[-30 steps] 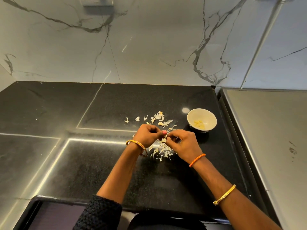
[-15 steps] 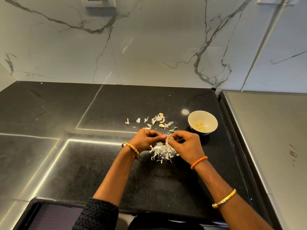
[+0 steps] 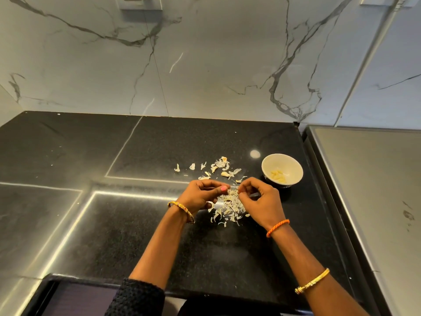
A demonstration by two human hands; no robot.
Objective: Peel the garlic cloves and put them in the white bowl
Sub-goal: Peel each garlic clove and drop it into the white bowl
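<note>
My left hand (image 3: 200, 195) and my right hand (image 3: 259, 199) meet over a heap of garlic skins (image 3: 227, 207) on the black counter (image 3: 136, 236). Both have curled fingers, and their fingertips pinch a small garlic clove (image 3: 232, 190) between them; the clove is mostly hidden. The white bowl (image 3: 293, 176) stands just right of the hands and holds several peeled cloves (image 3: 278, 175). More skins and loose garlic pieces (image 3: 218, 168) lie scattered behind the hands.
A marble wall (image 3: 205, 65) rises behind the counter. A grey steel surface (image 3: 376, 190) adjoins the counter on the right. The counter's front edge (image 3: 114, 283) runs near my body.
The hands have drawn slightly apart, the right one shifting a little to the right. The view has tilted slightly; the bowl and skins stay put.
</note>
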